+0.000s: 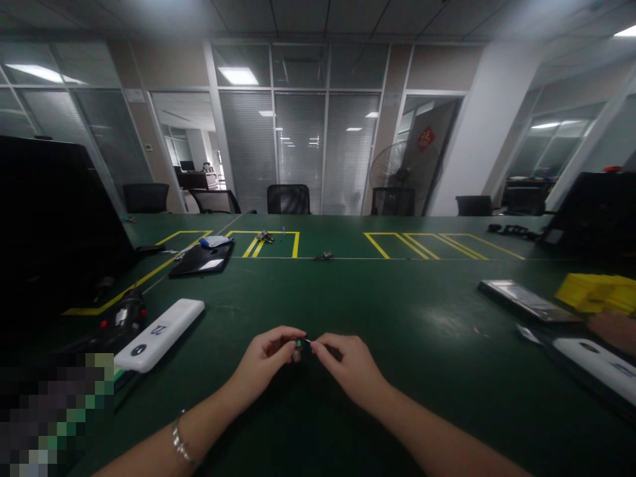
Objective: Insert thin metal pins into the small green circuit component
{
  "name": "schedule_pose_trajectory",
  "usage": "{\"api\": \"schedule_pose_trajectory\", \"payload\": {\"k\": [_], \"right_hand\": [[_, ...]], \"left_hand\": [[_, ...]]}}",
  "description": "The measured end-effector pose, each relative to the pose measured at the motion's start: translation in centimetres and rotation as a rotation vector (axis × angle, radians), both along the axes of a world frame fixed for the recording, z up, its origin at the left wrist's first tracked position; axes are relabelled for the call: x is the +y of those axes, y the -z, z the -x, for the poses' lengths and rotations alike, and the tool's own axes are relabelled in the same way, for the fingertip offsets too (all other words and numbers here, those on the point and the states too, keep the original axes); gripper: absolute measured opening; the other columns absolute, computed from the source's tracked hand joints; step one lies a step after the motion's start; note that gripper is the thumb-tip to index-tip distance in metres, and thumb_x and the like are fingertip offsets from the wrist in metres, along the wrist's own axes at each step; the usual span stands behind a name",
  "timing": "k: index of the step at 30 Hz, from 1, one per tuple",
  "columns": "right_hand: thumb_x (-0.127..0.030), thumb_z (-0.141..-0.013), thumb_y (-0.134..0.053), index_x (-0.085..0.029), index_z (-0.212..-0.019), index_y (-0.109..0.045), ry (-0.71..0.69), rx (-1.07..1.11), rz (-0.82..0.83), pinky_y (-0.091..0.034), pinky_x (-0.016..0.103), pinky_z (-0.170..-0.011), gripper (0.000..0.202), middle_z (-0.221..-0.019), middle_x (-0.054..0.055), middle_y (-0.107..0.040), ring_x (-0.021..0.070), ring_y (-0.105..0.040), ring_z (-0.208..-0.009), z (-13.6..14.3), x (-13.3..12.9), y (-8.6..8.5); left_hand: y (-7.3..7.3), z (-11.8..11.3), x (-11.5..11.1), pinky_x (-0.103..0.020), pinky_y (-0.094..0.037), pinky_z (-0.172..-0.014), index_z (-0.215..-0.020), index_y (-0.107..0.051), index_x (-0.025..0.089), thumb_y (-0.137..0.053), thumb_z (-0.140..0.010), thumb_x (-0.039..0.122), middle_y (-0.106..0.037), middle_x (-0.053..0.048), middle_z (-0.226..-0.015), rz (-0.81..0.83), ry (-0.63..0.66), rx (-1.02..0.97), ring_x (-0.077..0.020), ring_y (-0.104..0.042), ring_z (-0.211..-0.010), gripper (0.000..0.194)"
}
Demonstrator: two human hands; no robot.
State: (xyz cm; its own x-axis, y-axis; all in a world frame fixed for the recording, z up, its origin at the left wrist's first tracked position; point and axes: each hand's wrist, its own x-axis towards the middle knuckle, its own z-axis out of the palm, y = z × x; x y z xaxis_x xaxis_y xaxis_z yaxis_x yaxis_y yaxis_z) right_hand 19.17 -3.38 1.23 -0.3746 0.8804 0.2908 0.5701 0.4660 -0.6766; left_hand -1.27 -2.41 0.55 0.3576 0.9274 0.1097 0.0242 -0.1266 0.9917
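Observation:
Above the green tabletop (318, 298), my two hands are close together. My left hand (265, 361) is closed in a pinch on a small green part (299, 344), too small for me to name its kind. A brownish end shows beneath it, at the fingertips. My right hand (350, 361) pinches a thin, pale, pin-like piece (307, 340) that points at the green part. Whether the two pieces touch, I cannot tell. A bracelet (179, 440) circles my left wrist.
Left of my hands lie a white case (161, 334) marked 22 and a black device (126, 313). Farther back are a black tablet (201, 260) and small metal parts (265, 236). At right are a metal-framed box (527, 301), yellow bins (599, 291) and another person's hand (616, 329).

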Motion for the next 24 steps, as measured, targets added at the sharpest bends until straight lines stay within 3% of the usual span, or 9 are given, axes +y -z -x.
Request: {"api": "schedule_pose_trajectory", "payload": {"k": [9, 16, 20, 24], "right_hand": [[-0.031, -0.094, -0.048, -0.024, -0.091, -0.071, -0.006, -0.109, -0.037, -0.041, 0.024, -0.067, 0.024, -0.084, -0.001, -0.071, 0.0155, -0.063, -0.075, -0.05, 0.12, 0.28], [-0.028, -0.094, -0.049, -0.024, -0.091, -0.069, 0.009, -0.17, -0.132, -0.04, 0.024, -0.067, 0.021, -0.083, -0.001, -0.069, 0.0147, -0.062, -0.075, -0.15, 0.29, 0.5], [-0.028, -0.093, -0.05, -0.024, -0.09, -0.068, 0.039, -0.24, -0.223, -0.037, 0.025, -0.064, 0.019, -0.078, -0.001, -0.065, 0.0146, -0.058, -0.071, -0.18, 0.2, 0.46], [-0.028, -0.093, -0.05, -0.023, -0.089, -0.067, 0.029, -0.284, -0.291, -0.034, 0.026, -0.062, 0.019, -0.075, 0.0, -0.063, 0.0144, -0.056, -0.069, -0.17, 0.03, 0.37]], "left_hand": [[0.23, 0.12, 0.17, -0.026, -0.044, -0.063, -0.101, -0.07, 0.019, -0.055, -0.089, 0.031, -0.063, -0.004, -0.085, -0.129, -0.049, 0.125, -0.0147, -0.056, -0.068, 0.023], [0.04, 0.0, -0.28, -0.03, -0.048, -0.076, -0.108, -0.068, 0.021, -0.064, -0.084, 0.028, -0.062, -0.006, -0.096, -0.141, 0.015, 0.102, -0.0193, -0.06, -0.086, 0.025], [-0.13, 0.07, -0.2, -0.028, -0.047, -0.065, -0.108, -0.068, 0.018, -0.056, -0.089, 0.031, -0.063, -0.004, -0.079, -0.085, 0.034, 0.069, -0.0154, -0.057, -0.069, 0.026], [-0.14, -0.06, -0.04, -0.028, -0.045, -0.062, -0.102, -0.071, 0.015, -0.057, -0.088, 0.032, -0.062, -0.002, -0.071, -0.041, 0.05, 0.008, -0.0148, -0.055, -0.064, 0.026]]}}
